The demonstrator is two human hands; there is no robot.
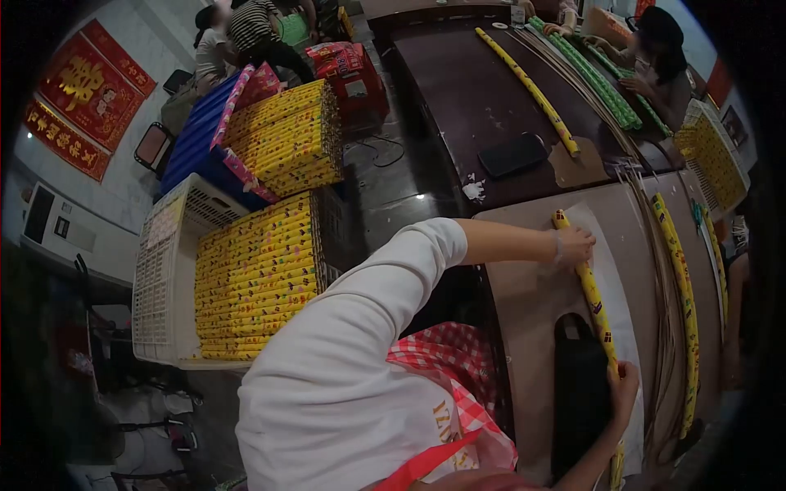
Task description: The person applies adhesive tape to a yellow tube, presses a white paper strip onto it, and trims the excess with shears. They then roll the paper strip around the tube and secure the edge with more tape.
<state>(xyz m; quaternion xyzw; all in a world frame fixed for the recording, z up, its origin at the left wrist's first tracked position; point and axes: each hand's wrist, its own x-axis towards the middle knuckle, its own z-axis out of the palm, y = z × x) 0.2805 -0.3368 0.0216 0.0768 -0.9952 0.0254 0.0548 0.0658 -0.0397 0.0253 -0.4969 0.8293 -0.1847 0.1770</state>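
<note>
A long yellow patterned paper tube (596,303) lies across a white paper sheet (618,282) on the brown table. My left hand (576,245) curls over the tube near its far end, fingers closed around it. Further down, my right hand (624,391) grips the same tube, thumb and fingers pressed on it. The tube's lower part is partly hidden by that hand and forearm. Beside the tube rests a black flat object (580,385) with a handle-like opening.
Other yellow tubes (678,319) and thin brown strips (652,327) lie across the table. A white crate (164,278) holds stacked yellow tubes, near a blue crate (196,135). A phone-like black object (512,155) is on the dark table. People work nearby with green tubes (602,90).
</note>
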